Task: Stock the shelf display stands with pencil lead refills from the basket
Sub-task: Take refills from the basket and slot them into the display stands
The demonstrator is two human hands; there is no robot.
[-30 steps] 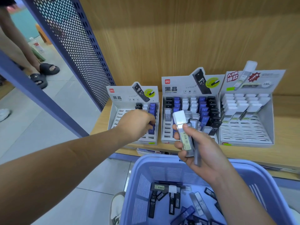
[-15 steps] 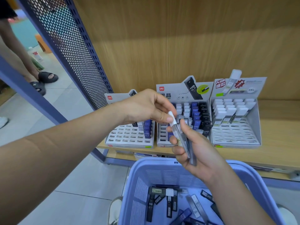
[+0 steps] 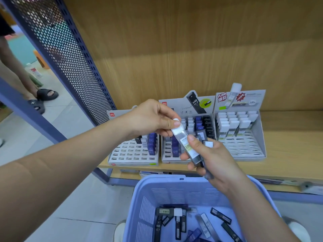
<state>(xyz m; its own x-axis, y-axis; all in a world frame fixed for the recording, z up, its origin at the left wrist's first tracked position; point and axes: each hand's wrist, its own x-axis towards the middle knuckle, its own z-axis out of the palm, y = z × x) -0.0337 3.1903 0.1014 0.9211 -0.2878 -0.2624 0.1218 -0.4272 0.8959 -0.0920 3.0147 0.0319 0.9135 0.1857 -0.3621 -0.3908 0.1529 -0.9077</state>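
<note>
We see a wooden shelf [image 3: 288, 147]. Side by side on it sit the left stand [image 3: 132, 154], middle stand [image 3: 185, 106] and right stand [image 3: 244, 147].

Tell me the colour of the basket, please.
The basket is pale lilac-blue; the head view shows it best.

Wood-grain back wall [image 3: 192, 49], blue perforated side panel [image 3: 70, 58], pale tiled floor [image 3: 78, 198]

Both hands pinch one white-capped refill [image 3: 186, 142] above the blue basket [image 3: 174, 193], before three display stands [image 3: 241, 149].
</note>
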